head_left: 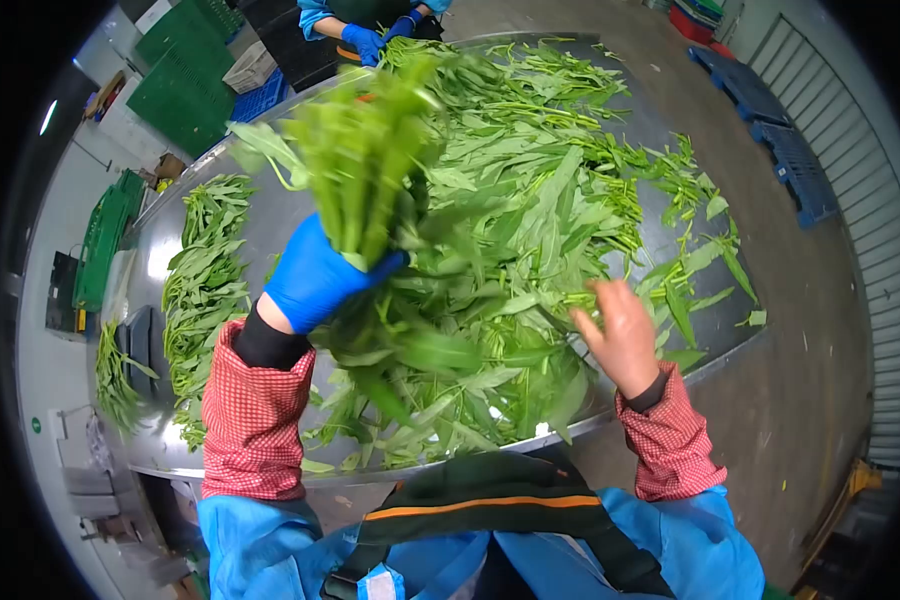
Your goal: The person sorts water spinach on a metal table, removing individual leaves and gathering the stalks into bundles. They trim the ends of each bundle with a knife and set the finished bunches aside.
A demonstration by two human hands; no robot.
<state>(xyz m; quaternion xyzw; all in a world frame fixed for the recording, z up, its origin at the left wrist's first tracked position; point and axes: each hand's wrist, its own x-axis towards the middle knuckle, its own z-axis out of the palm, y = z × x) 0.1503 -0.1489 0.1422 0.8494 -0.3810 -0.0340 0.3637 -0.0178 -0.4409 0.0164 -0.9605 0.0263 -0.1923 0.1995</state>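
Note:
My left hand (320, 275), in a blue glove, is closed round a thick bunch of leafy green stems (360, 170). The cut stem ends point up and away, slightly blurred, and leaves hang below the hand. Bare and ungloved, my right hand (622, 335) is at the right side of the big pile of greens (530, 200), its fingers apart and the fingertips close to some stems. Whether it touches them I cannot tell. The pile lies spread over a metal table (285, 215).
Across the table, a co-worker's blue-gloved hands (382, 38) are at the greens. A long row of greens (205, 290) lies on the left, with a smaller bunch (118, 385) beyond it. Green crates (182, 75) stand back left, blue pallets (770, 125) on the right floor.

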